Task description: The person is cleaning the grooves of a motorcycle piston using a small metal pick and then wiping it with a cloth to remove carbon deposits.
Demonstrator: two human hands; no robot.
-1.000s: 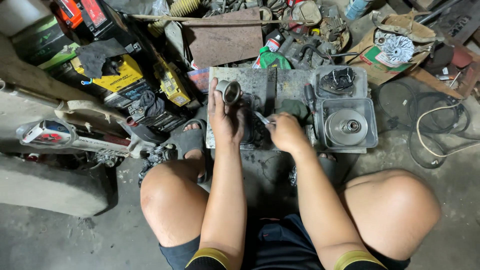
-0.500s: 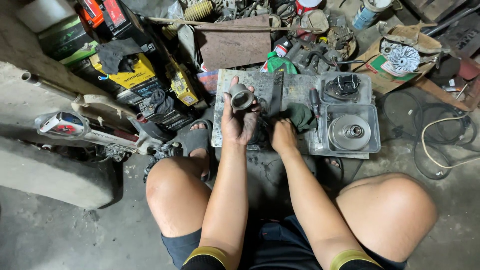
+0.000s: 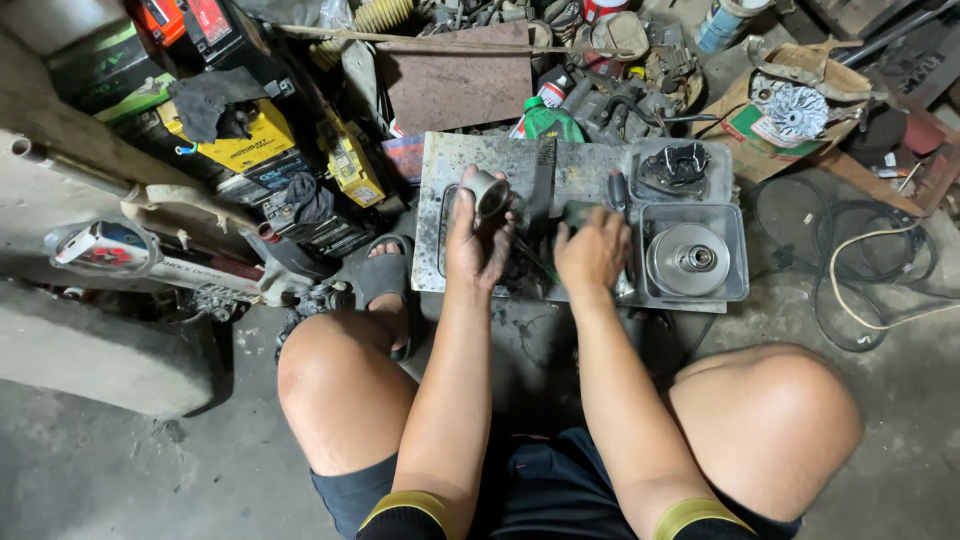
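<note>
I sit low on the floor with my two bare knees wide apart; one knee is at the lower left of the frame and one at the lower right. My left hand (image 3: 478, 240) is in the middle of the frame; its grip is curled shut around one small metal ring (image 3: 490, 192), a short grey tube that I hold up just above the metal plate (image 3: 470, 160). My right hand (image 3: 592, 252) is just beside it, a little to the right; its back faces up and its fingers bend down onto the plate, on a dark greasy bit; I cannot tell if that grip has hold of anything.

The plate is one flat grey sheet lying on the floor, and it is my worktop; one black strap (image 3: 543, 185) lies across it. On the right side of the plate are two square metal trays; the upper tray (image 3: 722, 158) holds black parts; the lower tray (image 3: 740, 285) holds one round silver pulley (image 3: 687, 258). One green bottle (image 3: 546, 122) lies just above the plate. One sandal (image 3: 378, 275) is on my foot at the left of the plate. Black cables (image 3: 850, 260) coil on the floor at the right; one yellow battery (image 3: 245, 150) sits at the upper left.
</note>
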